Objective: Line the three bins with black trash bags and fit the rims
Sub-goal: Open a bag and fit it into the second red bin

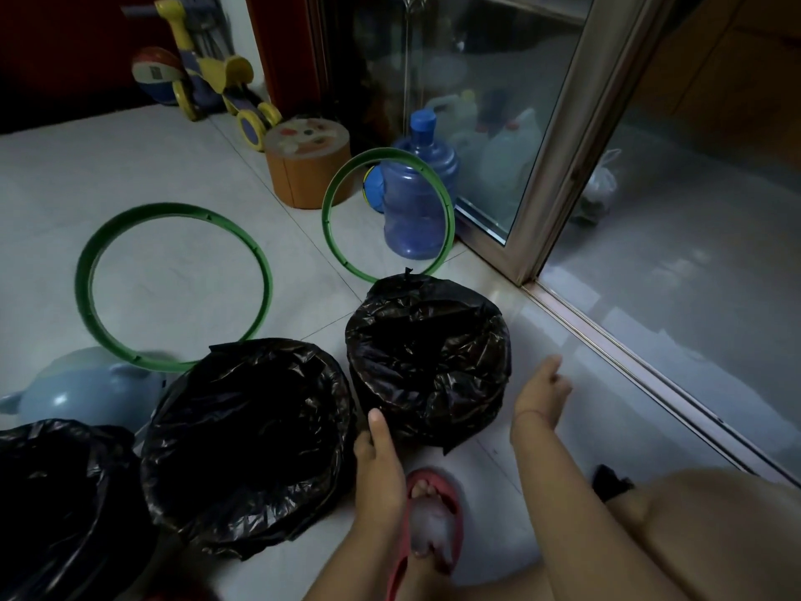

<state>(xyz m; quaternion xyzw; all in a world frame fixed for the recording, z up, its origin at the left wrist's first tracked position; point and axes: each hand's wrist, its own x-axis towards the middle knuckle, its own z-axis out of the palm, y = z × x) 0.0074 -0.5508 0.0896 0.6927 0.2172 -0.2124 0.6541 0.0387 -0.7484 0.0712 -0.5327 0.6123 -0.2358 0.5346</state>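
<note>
Three bins stand on the tiled floor, each lined with a black trash bag: one at the bottom left [56, 492], one in the middle [251, 435], one further right [427, 357]. Two green rims lie apart from them: one [86, 262] flat on the floor behind the middle bin, another [446, 201] leaning upright behind the right bin. My left hand [377, 461] rests between the middle and right bins, thumb up, touching the middle bag's edge. My right hand [544, 392] hovers just right of the right bin, fingers apart, holding nothing.
A blue water jug [416, 197] and an orange round stool [307, 162] stand behind the rims. A pale blue plastic object [86, 392] lies at the left. A sliding glass door's frame [559, 167] and track run along the right. My foot in a red slipper [429, 514] is below the bins.
</note>
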